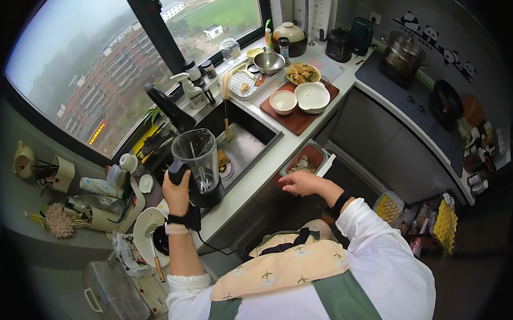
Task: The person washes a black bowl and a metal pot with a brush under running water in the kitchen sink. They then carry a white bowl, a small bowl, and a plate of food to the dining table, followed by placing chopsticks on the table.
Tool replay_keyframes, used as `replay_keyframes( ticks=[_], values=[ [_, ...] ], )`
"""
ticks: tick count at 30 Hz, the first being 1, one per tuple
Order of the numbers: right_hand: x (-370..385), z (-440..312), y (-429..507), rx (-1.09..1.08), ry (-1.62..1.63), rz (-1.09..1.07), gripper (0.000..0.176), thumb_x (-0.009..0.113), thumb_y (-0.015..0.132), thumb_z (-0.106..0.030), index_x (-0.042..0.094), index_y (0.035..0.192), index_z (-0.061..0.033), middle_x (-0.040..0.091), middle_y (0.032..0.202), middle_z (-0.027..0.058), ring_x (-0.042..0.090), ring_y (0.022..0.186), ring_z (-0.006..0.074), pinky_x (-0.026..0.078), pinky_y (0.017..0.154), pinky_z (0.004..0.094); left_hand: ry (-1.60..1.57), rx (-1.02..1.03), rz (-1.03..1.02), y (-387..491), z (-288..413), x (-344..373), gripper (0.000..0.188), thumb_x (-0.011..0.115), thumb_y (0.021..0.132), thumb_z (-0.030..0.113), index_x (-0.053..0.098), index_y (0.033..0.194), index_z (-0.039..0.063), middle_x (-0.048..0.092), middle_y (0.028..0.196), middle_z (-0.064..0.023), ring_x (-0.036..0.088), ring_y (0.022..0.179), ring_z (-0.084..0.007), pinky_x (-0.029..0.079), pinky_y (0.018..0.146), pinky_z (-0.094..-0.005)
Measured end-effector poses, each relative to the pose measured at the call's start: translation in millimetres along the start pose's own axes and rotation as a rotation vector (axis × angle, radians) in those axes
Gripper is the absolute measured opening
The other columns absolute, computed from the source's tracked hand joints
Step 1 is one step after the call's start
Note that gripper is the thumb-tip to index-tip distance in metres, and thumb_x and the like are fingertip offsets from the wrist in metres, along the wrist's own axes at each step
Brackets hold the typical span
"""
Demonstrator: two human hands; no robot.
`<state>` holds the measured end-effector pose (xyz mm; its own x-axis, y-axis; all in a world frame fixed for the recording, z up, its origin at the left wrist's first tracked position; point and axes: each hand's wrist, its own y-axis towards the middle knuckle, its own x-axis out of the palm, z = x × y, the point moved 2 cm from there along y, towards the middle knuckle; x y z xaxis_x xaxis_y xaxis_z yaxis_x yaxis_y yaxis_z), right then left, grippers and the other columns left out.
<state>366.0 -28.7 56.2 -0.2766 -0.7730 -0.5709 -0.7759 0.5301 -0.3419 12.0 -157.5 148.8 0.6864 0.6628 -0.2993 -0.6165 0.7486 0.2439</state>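
My left hand [177, 193] grips the black handle of a clear blender jug [196, 158] with a dark base. The jug stands upright at the near left of the sink [247, 141], and blades show through its wall. Over the front edge of the counter, my right hand [301, 183] hangs with bent fingers beside a small waste bin [327, 157] mounted on the cabinet front. Scraps [304, 164] lie inside that bin. I cannot make out anything held in the right hand. Food bits [223, 158] sit around the sink drain.
A black faucet [168, 106] arches over the sink, where a wooden-handled brush [226, 118] leans. On a wooden board [291, 119] rest two white bowls [313, 98] and a plate of food [303, 73]. A steel pot [403, 55] stands on the hob at right. Egg trays [388, 208] sit low at right.
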Motion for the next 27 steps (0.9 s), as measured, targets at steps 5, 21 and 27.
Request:
replay_keyframes(
  ticks=[5,21,27],
  values=[
    [-4,45,-30,-0.067,-0.078,-0.062,0.044,0.063,0.094,-0.031,0.061,0.13,-0.0056,0.066,0.124,0.0165,0.061,0.115,0.0348,0.049,0.097,0.0401,-0.075,-0.077,-0.002,-65,59,33,0.031,0.078,0.086,0.013,0.059,0.108,0.002,0.06,0.078,0.0015,0.052,0.058,-0.006,0.041,0.051,-0.0221],
    [-123,313,-277,0.175,0.024,0.226,0.041,0.067,0.09,-0.028,0.065,0.123,-0.0033,0.069,0.114,0.0191,0.067,0.103,0.0345,0.054,0.088,0.0394,-0.62,-0.166,-0.182,-142,178,451,0.032,0.076,0.085,0.006,0.062,0.114,0.002,0.065,0.088,0.003,0.053,0.069,-0.0037,0.044,0.058,-0.0209],
    [-163,353,-311,0.28,0.175,0.321,0.039,0.069,0.09,-0.023,0.065,0.124,-0.0046,0.072,0.107,0.0171,0.07,0.094,0.0257,0.055,0.081,0.0342,-0.579,0.011,0.002,-64,195,585,0.025,0.078,0.084,0.012,0.06,0.097,0.001,0.063,0.078,-0.0027,0.054,0.066,-0.0112,0.047,0.061,-0.0296]
  ],
)
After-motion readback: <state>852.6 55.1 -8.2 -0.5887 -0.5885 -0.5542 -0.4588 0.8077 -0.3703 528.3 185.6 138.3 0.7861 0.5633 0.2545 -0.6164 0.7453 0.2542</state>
